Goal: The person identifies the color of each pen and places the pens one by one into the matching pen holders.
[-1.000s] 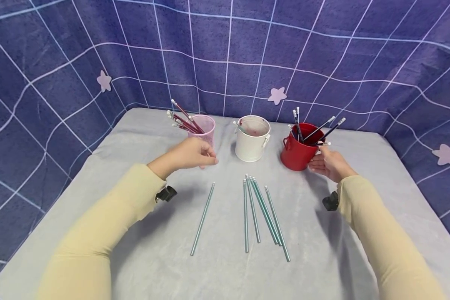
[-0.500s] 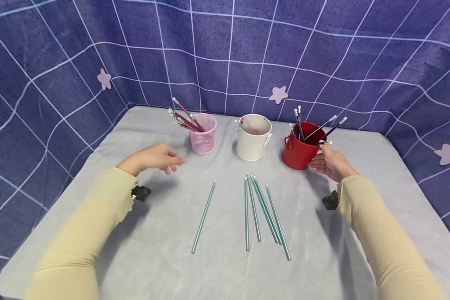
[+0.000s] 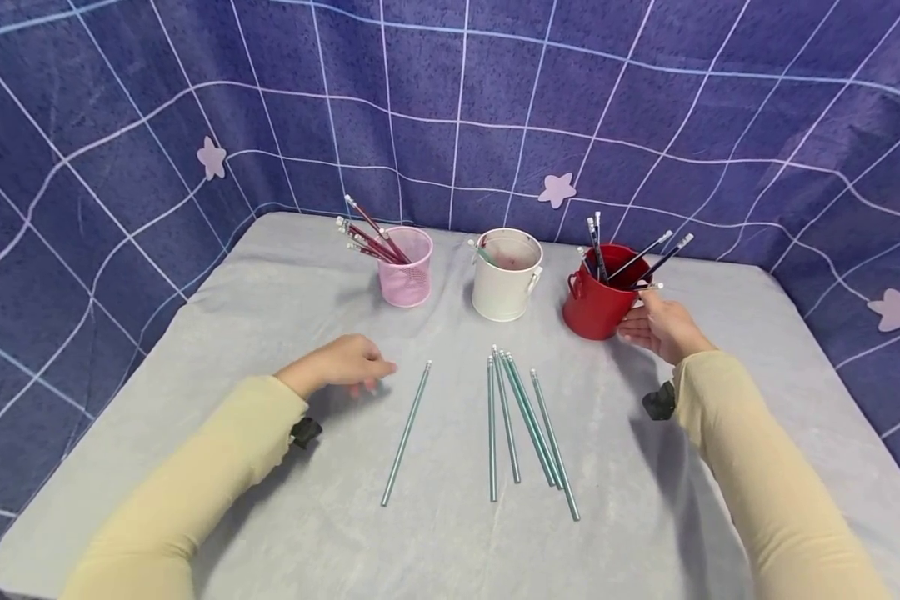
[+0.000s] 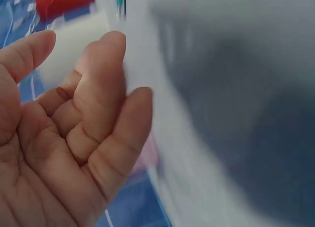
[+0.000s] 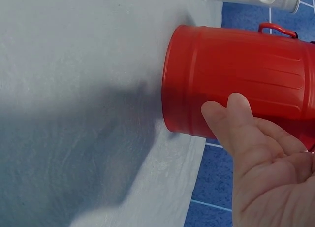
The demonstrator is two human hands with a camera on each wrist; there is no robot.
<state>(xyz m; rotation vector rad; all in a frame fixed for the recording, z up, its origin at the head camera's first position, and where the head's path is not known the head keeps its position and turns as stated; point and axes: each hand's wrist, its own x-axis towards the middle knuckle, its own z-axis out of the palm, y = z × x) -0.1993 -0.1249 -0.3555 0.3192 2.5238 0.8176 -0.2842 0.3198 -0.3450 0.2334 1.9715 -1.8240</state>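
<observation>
In the head view my left hand (image 3: 342, 362) hovers over the table, fingers loosely bent and holding nothing. A single teal pencil (image 3: 407, 433) lies just to its right. Further right lie several more teal pencils (image 3: 492, 429), white eraser ends pointing away from me. My right hand (image 3: 666, 327) holds the red bucket (image 3: 594, 310), its thumb up at the rim and its fingers against the side. The right wrist view shows the fingertips (image 5: 239, 101) on the bucket's wall; the thumb is out of sight there. Several dark pencils (image 3: 597, 250) stand in that bucket.
Left of the red bucket stands a white bucket (image 3: 498, 293) with a teal pencil leaning in it. A pink mesh cup (image 3: 407, 287) with several dark red pencils (image 3: 371, 237) is further left. A dark blue gridded cloth (image 3: 420, 100) hangs behind the grey-covered table (image 3: 450, 550).
My left hand has moved away from the pink cup, first leftward, then down toward the single teal pencil. The right hand stays at the red bucket.
</observation>
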